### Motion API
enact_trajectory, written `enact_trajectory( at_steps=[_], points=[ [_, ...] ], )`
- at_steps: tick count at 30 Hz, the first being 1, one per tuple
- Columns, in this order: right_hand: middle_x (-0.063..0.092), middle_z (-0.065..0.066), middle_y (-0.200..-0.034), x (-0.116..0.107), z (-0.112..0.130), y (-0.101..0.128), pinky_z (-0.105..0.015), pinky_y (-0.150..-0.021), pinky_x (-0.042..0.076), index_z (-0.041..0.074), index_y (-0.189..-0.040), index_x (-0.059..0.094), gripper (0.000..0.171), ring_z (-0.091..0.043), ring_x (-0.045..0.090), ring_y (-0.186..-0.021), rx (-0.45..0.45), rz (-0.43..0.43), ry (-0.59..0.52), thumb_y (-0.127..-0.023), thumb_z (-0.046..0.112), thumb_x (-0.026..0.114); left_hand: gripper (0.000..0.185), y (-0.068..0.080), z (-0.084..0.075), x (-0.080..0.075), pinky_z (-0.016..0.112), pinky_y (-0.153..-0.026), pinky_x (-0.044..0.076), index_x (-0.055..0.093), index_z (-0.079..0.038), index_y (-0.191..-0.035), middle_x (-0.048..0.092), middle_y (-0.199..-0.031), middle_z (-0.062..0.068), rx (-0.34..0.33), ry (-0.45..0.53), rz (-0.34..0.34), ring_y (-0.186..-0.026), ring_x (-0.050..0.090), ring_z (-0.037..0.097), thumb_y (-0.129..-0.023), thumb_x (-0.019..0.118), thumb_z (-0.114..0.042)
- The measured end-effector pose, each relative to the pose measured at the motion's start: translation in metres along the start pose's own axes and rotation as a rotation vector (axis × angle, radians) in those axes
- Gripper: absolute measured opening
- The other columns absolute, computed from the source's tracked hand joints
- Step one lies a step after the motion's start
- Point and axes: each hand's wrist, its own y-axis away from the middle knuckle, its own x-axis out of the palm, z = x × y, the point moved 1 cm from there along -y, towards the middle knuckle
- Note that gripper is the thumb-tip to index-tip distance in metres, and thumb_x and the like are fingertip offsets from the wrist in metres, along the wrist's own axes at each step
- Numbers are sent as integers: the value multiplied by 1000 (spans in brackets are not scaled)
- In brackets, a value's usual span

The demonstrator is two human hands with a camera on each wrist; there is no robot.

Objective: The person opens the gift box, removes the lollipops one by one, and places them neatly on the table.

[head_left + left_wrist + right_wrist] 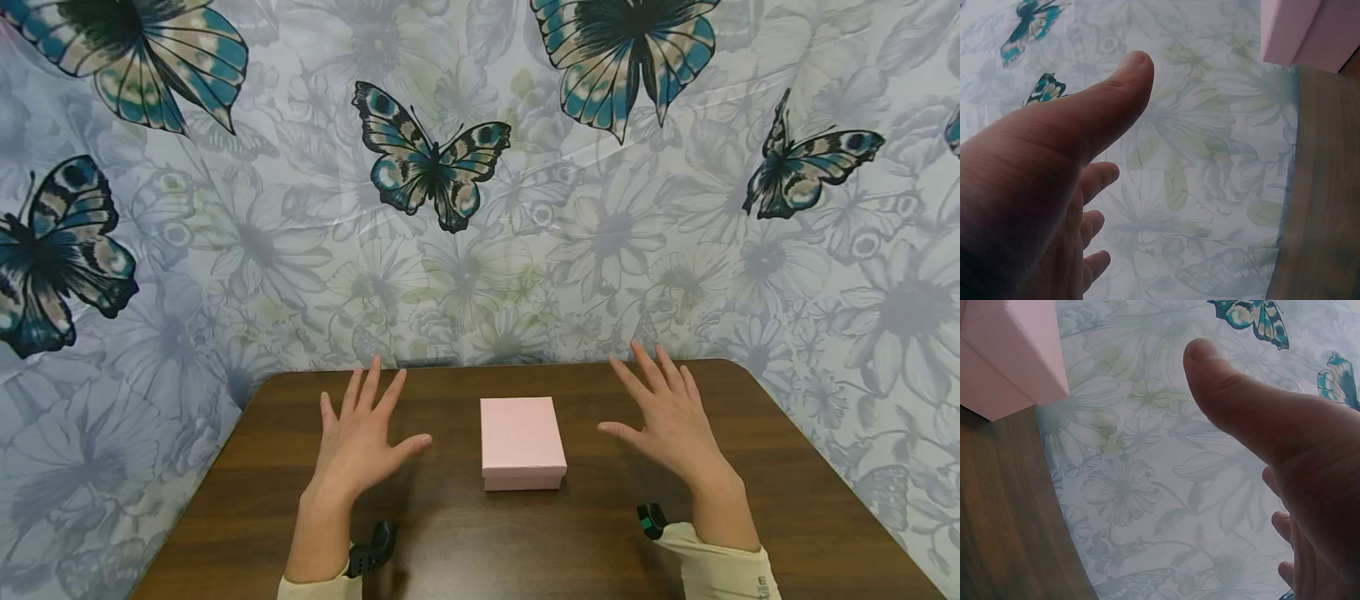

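A closed pale pink square box (522, 442) sits in the middle of a dark wooden table (465, 533). My left hand (365, 437) hovers to the left of the box, fingers spread and straight, holding nothing. My right hand (667, 412) hovers to the right of it in the same spread pose, a short gap from the box. In the left wrist view the left hand (1054, 175) shows its thumb, with a corner of the box (1310, 31) at the top right. In the right wrist view the right hand's thumb (1254, 412) faces the box (1004, 356) at the top left.
A sheet printed with grey flowers and teal butterflies (431, 162) hangs right behind the table's far edge and drapes down both sides. The table's rounded far corners lie at left (262, 385) and right (731, 368). Wrist-worn cameras show near each sleeve.
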Motion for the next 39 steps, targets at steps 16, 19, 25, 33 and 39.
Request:
enact_trajectory(
  at_steps=[16,19,25,33,39],
  points=[
    [22,-14,-166,7,5,-3,-68,-115,25,24,-159,26,103,-48,23,-149,-7,92,-84,-76,59,77,102,-4,-10,11,73,-117,10,20,-30,-161,8,-170,11,74,40,-10,-155,12,39,-79,69,-68],
    [24,-14,-166,15,10,-2,-67,-113,30,28,-160,23,105,-47,25,-149,-16,129,-133,-76,60,76,106,-5,-17,19,72,-118,12,15,-30,-161,7,-170,9,101,53,34,-156,11,38,-79,68,-70],
    [21,-9,-167,32,23,-2,-72,-107,34,28,-161,19,107,-45,25,-149,-30,186,-323,-77,50,81,108,-7,-30,38,70,-120,13,12,-29,-161,2,-170,5,147,81,134,-156,12,35,-79,67,-71],
    [14,-4,-169,49,30,1,-70,-109,35,30,-162,10,116,-41,26,-150,1,281,-476,-74,57,81,110,-7,-47,57,65,-120,22,13,-23,-162,11,-169,10,204,159,139,-154,24,34,-79,72,-66],
    [15,-5,-169,57,35,2,-64,-112,36,22,-162,10,122,-38,28,-151,23,344,-490,-71,65,78,114,-9,-54,70,64,-118,27,9,-16,-162,12,-168,14,228,205,188,-152,28,36,-80,71,-65]
  ],
)
